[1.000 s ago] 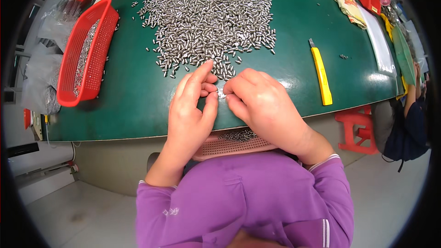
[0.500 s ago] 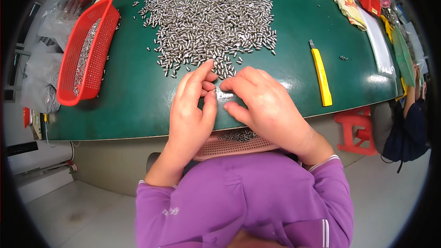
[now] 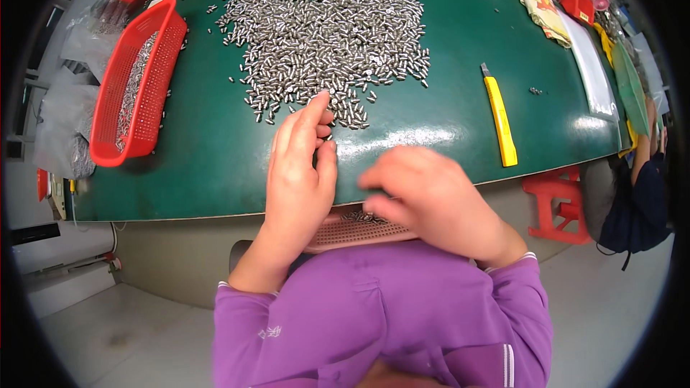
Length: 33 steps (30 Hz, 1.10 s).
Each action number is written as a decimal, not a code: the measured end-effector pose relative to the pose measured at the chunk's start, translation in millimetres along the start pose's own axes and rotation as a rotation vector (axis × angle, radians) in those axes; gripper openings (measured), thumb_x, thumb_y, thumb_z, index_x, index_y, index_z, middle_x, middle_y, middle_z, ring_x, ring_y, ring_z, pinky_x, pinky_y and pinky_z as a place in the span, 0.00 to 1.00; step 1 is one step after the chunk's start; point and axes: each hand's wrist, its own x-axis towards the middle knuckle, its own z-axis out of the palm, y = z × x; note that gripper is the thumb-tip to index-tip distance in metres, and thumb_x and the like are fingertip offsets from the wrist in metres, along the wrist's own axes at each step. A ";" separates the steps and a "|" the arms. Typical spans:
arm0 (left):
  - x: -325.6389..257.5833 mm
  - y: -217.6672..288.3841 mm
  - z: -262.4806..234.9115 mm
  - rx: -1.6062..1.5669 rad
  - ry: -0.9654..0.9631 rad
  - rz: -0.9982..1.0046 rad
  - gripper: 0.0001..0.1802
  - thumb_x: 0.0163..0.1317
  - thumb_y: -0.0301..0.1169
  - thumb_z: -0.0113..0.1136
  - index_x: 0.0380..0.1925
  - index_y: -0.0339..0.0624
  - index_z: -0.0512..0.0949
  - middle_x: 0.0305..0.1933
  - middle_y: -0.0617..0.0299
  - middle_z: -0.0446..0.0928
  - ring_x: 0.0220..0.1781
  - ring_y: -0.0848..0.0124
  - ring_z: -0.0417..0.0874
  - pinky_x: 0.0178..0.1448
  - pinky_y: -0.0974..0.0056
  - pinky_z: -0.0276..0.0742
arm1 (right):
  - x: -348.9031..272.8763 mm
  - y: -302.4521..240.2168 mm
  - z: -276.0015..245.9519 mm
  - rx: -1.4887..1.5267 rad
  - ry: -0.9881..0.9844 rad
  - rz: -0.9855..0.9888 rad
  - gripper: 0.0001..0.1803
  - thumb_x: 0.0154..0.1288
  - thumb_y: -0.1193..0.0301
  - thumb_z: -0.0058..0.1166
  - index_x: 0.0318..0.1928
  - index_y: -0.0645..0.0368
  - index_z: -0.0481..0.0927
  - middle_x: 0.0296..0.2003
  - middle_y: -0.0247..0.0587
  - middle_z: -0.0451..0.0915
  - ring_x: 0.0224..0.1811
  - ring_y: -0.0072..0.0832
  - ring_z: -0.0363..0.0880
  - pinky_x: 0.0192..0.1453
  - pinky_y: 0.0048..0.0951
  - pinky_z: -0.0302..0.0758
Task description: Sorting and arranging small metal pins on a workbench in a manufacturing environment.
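Note:
A broad heap of small silvery metal pins [image 3: 330,36], short and round-ended, covers the middle of the green table [image 3: 215,172]. My left hand [image 3: 298,154] rests at the heap's near edge, index finger stretched to the pins and thumb apart. Its lower fingers are partly hidden. Nearer the table's front edge, my right hand [image 3: 424,190] is blurred, with its fingers bent toward the thumb; whether anything is between them cannot be made out. Below the edge, at my lap, sits a pink perforated basket [image 3: 359,236] with more pins in it, partly covered by my right hand.
A red perforated basket [image 3: 108,136] with pins stands at the left. A yellow utility knife [image 3: 501,122] lies to the right, near a few dark bits [image 3: 535,91]. Bags and red bins [image 3: 577,3] crowd the far right, above a red stool [image 3: 553,208] and another person [image 3: 636,208].
My right hand has drawn back from the heap toward the front edge. The few pins that lay between my hands no longer show on the table. My left hand has hardly moved.

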 end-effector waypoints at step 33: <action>4.9 2.5 4.7 -0.022 -0.110 0.050 0.32 0.58 0.15 0.62 0.66 0.37 0.73 0.45 0.55 0.81 0.47 0.61 0.81 0.53 0.58 0.80 | 29.6 21.9 2.3 -0.174 0.160 0.071 0.09 0.59 0.81 0.60 0.40 0.59 0.81 0.38 0.42 0.82 0.43 0.44 0.81 0.49 0.43 0.78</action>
